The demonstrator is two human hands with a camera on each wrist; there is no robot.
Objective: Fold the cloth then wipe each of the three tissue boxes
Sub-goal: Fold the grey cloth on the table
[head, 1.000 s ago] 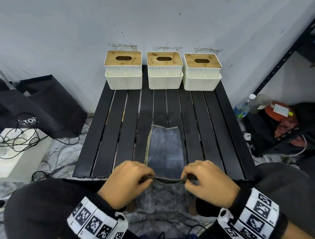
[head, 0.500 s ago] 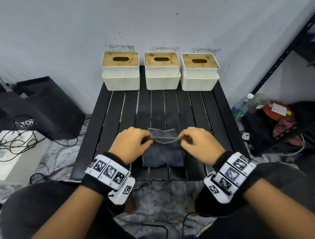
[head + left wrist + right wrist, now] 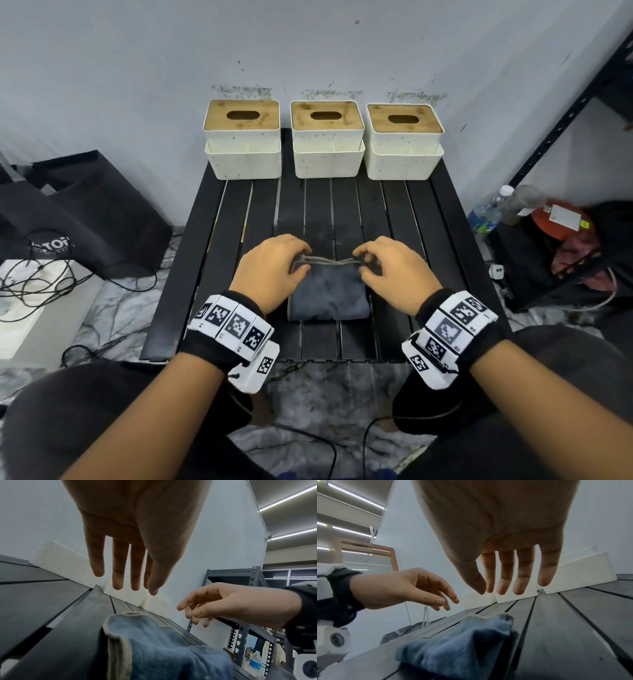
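Observation:
A blue-grey cloth (image 3: 327,294) with a tan hem lies folded on the black slatted table (image 3: 442,236), its doubled hem at the far side. My left hand (image 3: 299,262) hovers over the cloth's far left corner and my right hand (image 3: 363,262) over the far right corner. The wrist views show the left hand (image 3: 123,574) and the right hand (image 3: 506,580) with fingers spread and relaxed just above the cloth (image 3: 154,642), holding nothing. Three cream tissue boxes with wooden lids stand in a row at the table's far edge: left (image 3: 242,140), middle (image 3: 327,140), right (image 3: 404,142).
A black bag (image 3: 85,212) and a white box with cables (image 3: 30,291) sit on the floor to the left. Right of the table are a plastic bottle (image 3: 486,214), a red item (image 3: 561,222) and a dark metal shelf frame (image 3: 565,116). A grey wall stands behind the boxes.
Both hands carried the cloth's near edge forward over to its far edge, folding it in half, then let go; the fingers have opened just above the hem.

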